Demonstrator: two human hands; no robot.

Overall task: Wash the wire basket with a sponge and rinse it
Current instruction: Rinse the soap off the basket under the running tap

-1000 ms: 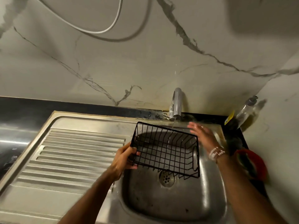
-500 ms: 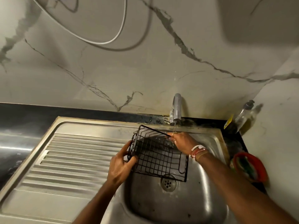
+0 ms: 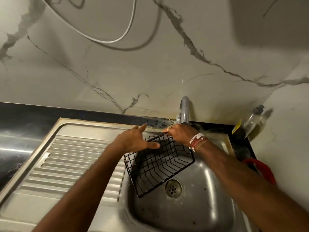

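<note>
The black wire basket (image 3: 158, 164) hangs tilted over the steel sink bowl (image 3: 192, 211), just under the tap (image 3: 184, 109). My right hand (image 3: 180, 134) grips its far top rim right below the spout. My left hand (image 3: 135, 141) is spread open with straight fingers beside the basket's left upper edge; whether it touches the wire I cannot tell. No sponge is in view.
A ribbed steel draining board (image 3: 70, 164) lies left of the bowl. A soap bottle (image 3: 252, 121) stands in the back right corner, with a red holder (image 3: 262, 169) below it. The drain (image 3: 173, 188) sits under the basket. A white cable (image 3: 117, 39) hangs on the marble wall.
My left hand let go of the basket's left side and opened. My right hand took hold of the far rim, and the basket swung round so its open side faces me.
</note>
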